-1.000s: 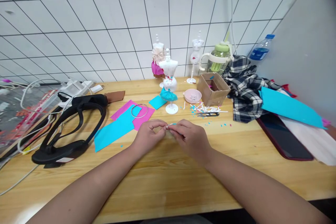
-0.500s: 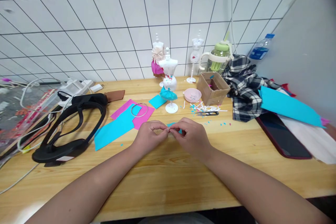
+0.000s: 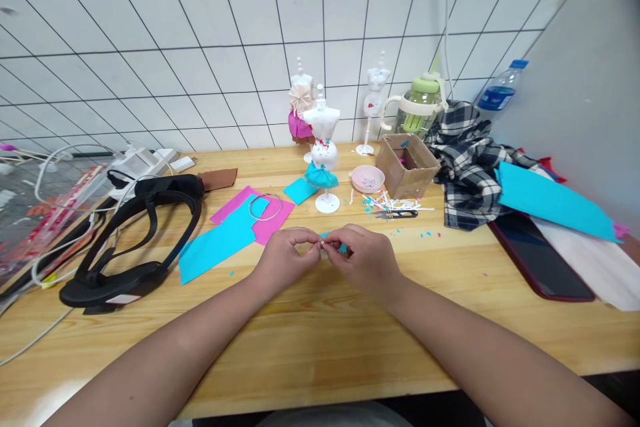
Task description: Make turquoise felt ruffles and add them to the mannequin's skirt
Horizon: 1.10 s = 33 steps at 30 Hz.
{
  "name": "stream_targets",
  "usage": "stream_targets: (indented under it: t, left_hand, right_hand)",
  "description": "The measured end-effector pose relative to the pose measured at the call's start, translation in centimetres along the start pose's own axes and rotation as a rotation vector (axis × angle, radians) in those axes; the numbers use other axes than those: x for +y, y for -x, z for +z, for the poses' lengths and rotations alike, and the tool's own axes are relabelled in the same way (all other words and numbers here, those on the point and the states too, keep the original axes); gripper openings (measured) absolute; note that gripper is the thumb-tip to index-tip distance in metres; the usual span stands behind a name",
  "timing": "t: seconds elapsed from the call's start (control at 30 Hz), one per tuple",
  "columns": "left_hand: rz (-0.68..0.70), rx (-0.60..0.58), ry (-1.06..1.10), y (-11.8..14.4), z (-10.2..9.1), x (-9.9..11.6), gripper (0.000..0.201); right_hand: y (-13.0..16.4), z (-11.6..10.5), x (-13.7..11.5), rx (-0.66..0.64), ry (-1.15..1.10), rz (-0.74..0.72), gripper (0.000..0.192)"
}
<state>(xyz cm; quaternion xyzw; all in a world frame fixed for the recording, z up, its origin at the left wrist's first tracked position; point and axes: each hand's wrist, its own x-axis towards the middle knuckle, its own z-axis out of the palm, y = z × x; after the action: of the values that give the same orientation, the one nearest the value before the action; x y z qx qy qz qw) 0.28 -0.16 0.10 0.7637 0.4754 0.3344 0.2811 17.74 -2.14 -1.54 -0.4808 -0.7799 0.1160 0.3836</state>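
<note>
My left hand (image 3: 290, 257) and my right hand (image 3: 364, 259) meet fingertip to fingertip above the front middle of the table. Both are closed in a pinch on something tiny and pale, too small to name. Bits of blue paper or fabric show just behind my right fingers, mostly hidden by them. Beyond the hands stands a small white mannequin (image 3: 325, 147) with a gathered blue skirt (image 3: 321, 176) round its lower part. A blue sheet (image 3: 217, 250) and a pink sheet (image 3: 274, 221) lie to the left, with a metal ring (image 3: 266, 207) on them.
Black thread snips (image 3: 397, 214) lie by paper scraps (image 3: 387, 201), a pink dish (image 3: 368, 179) and a cardboard box (image 3: 407, 167). Two more mannequins stand against the wall. A black headset (image 3: 140, 240) is at left; a phone (image 3: 545, 260) and checked cloth (image 3: 463, 193) are at right.
The view has tilted very slightly. Both hands stay pinched together in nearly the same place, with only a small shift of the fingertips.
</note>
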Motion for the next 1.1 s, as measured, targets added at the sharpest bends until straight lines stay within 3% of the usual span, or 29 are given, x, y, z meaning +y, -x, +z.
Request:
stream_targets:
  t: [0.23, 0.53, 0.67, 0.77, 0.97, 1.1]
  left_hand:
    - [-0.037, 0.006, 0.001, -0.1, -0.1, -0.2, 0.015]
    - [0.006, 0.03, -0.063, 0.2, 0.4, 0.1, 0.013]
    - [0.022, 0.001, -0.015, 0.1, 0.3, 0.1, 0.013]
    - [0.047, -0.02, 0.045, 0.2, 0.2, 0.1, 0.014]
    - [0.127, -0.028, 0.148, 0.2, -0.1, 0.0, 0.013]
    - [0.143, -0.039, 0.16, 0.2, -0.1, -0.3, 0.014]
  right_hand:
    - [0.0, -0.5, -0.1, -0.009, 0.05, -0.011, 0.02]
    - [0.0, -0.4, -0.3, -0.006, 0.096, 0.005, 0.012]
    - [-0.2, -0.3, -0.3, 0.001, -0.001, 0.05, 0.008]
    - [-0.7, -0.4, 0.2, 0.012, -0.23, 0.193, 0.004]
    - [-2.0, -1.5, 2.1, -0.011, -0.852, 0.648, 0.015]
    - [-2.5, -2.5, 3.3, 0.102, -1.036, 0.795, 0.026]
